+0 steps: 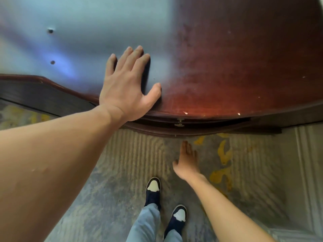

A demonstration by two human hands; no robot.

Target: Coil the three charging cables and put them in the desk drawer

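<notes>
A patterned carpet [132, 154] covers the floor — grey-blue with ribbed stripes and yellow patches to the right. Two dark shoes [153, 189] with pale toe panels stand on it, light blue jeans [148, 222] above them. A pale moulded border [304, 172] runs along the carpet's right side.

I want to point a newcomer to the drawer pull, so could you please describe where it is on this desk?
Start at the large reddish-brown desk and follow its curved front edge right of the left hand lying flat on top. Just beneath that edge hangs a small brass handle, above the right hand. It is the only metal fitting there.
</notes>
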